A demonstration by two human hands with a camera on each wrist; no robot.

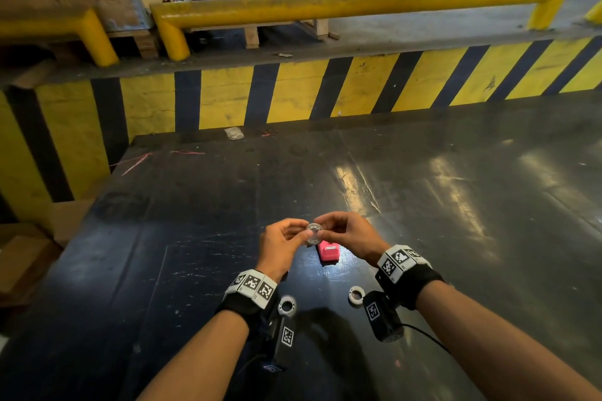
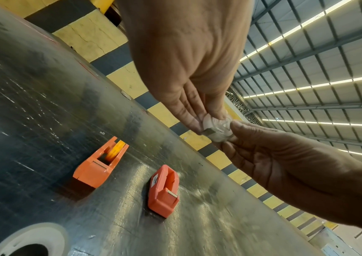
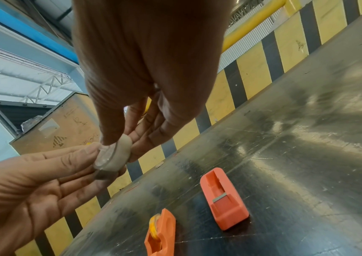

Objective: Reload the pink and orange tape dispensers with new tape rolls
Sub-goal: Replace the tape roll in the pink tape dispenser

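Observation:
Both hands hold one small clear tape roll (image 1: 313, 233) above the black table (image 1: 423, 205). My left hand (image 1: 303, 234) pinches its left side and my right hand (image 1: 323, 227) pinches its right side; the roll (image 2: 218, 129) has a clear hub in it. The pink dispenser (image 1: 327, 252) lies just beneath the hands, its slot bare (image 3: 224, 199). The orange dispenser (image 2: 100, 166) lies to its left with a yellow spool inside, and is hidden by my left hand in the head view.
Two more tape rolls lie near my wrists, one by the left (image 1: 287, 305) and one by the right (image 1: 356, 295). A yellow-and-black striped ledge (image 1: 293, 94) borders the table's far side. Cardboard boxes (image 1: 22, 257) sit at the left.

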